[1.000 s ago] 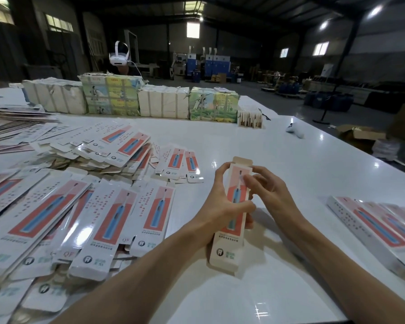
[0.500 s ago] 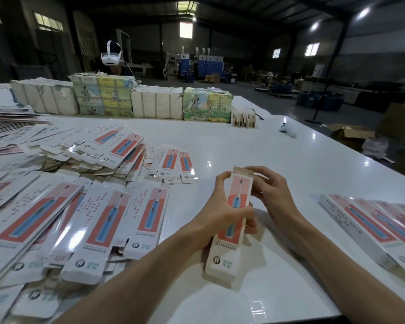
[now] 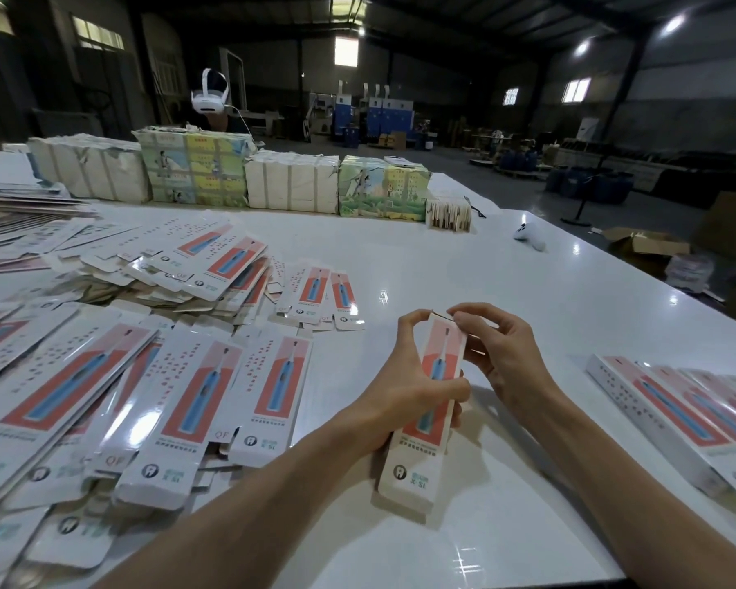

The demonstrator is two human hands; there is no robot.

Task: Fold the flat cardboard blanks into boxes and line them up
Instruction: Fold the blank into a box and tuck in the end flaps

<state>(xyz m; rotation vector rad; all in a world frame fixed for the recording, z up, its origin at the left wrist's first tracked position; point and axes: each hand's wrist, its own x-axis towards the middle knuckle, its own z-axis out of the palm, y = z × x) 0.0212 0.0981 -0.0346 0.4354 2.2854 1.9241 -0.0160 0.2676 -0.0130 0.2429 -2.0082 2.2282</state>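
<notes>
While our left hand (image 3: 404, 388) wraps the box (image 3: 436, 376) over the table (image 3: 442, 257), right hand (image 3: 502, 354) pinches its far end | long axis points away from us | finished row (image 3: 672, 414) off right, right hand's nearer

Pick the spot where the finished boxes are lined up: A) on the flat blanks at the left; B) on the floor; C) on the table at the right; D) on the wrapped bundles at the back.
C: the finished boxes lie side by side on the table at the right, past the right hand, which with the left hand holds one more box.
</notes>
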